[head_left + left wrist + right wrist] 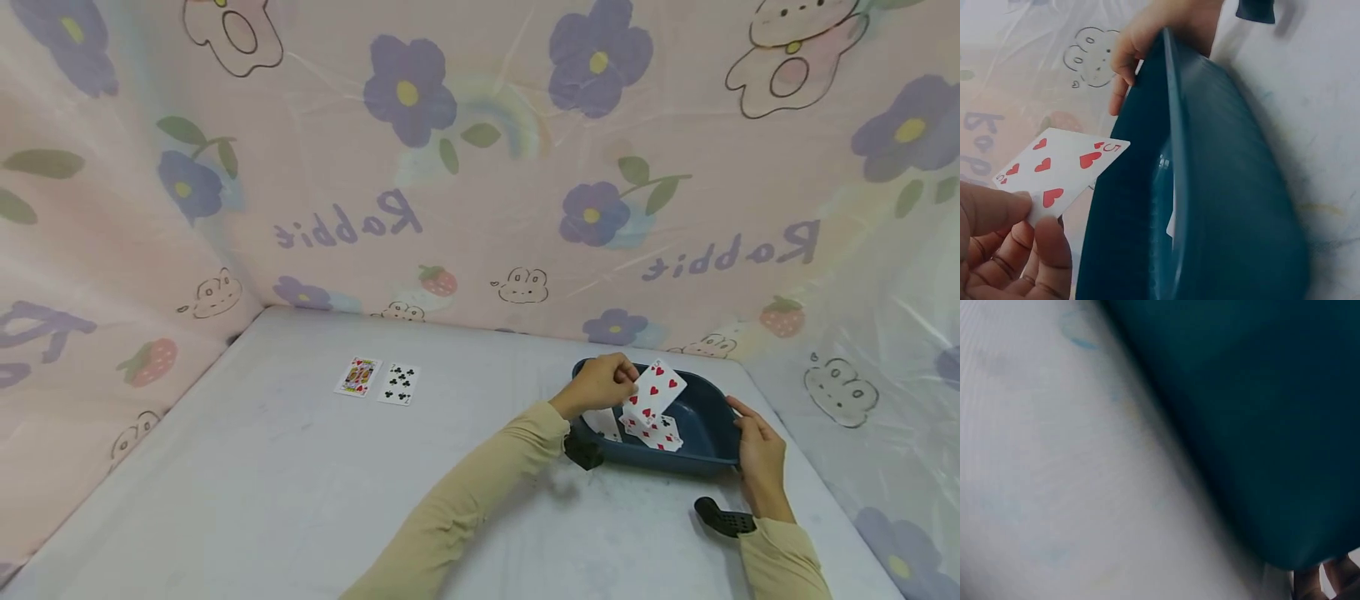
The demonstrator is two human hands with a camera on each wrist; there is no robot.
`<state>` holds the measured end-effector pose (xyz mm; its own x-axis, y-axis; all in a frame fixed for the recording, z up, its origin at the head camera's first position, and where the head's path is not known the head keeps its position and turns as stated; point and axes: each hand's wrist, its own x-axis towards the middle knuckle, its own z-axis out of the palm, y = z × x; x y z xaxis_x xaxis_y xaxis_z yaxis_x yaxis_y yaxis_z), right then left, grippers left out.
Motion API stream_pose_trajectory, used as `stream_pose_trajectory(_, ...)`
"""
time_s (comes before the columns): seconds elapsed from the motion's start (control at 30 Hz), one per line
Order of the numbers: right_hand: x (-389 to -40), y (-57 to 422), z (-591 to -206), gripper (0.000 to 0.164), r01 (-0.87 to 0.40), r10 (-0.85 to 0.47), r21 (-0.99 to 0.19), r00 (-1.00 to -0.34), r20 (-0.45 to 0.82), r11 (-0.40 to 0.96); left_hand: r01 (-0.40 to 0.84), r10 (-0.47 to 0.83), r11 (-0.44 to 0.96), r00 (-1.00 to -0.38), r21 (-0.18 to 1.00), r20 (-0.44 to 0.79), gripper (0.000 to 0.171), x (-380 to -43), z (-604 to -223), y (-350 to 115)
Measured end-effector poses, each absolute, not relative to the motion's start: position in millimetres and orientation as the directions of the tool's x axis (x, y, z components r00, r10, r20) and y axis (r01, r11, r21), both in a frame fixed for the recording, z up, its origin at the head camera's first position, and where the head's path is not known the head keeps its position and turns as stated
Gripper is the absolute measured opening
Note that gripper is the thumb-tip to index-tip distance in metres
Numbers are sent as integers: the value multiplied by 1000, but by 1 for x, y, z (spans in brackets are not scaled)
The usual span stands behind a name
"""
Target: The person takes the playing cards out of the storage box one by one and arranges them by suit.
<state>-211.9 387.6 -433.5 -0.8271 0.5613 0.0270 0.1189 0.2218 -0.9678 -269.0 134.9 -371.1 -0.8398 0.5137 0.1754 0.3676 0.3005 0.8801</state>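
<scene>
The 5 of hearts (663, 383) is above the basin (708, 429), pinched near its edge by the left hand (603, 385). The right hand (763, 457) grips the basin's right end. Caution: a weak pinch may drop the card; tilting may shift the contents: loose, overlapping cards (664, 435). A king (357, 377) and a clubs card (398, 385) lie left on the bench (262, 483)

Tub (705, 421) dark teal, by right edge of table (247, 500); five card (666, 379) white with red hearts; cards inside (663, 437) white, red diamonds, some black. Toward table's far-left corner: king card (358, 377) yellow-and-red, white border; card beside it (399, 385) white, black clubs. Table off-white, faint bluish smudges. Curtain (480, 187) pink, purple yellow-centred flowers, red strawberries. Sleeves (457, 508) beige.
</scene>
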Motion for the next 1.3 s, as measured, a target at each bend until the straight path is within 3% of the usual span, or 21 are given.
stream_pose_trajectory(0.4, -211, 391, -433, 46, 126, 544, -979, -839, -18, 161, 192, 436, 107, -891, 976, 128, 8, -265, -362, 120)
stream_pose_trajectory(0.67, -210, 396, -430, 47, 116, 435, -993, -896, -94, 24, 202, 422, 75, -894, 977, 152, 9, -265, -360, 106)
stream_pose_trajectory(0.97, -206, 408, -429, 43, -1, 255, -995, -967, -24, -98, 184, 410, 44, -900, 982, 150, 12, -265, -357, 92)
stream_pose_trajectory(1.3, -209, 414, -427, 47, -4, 142, -990, -990, -16, -138, 207, 401, 42, -900, 977, 173, 17, -263, -352, 66)
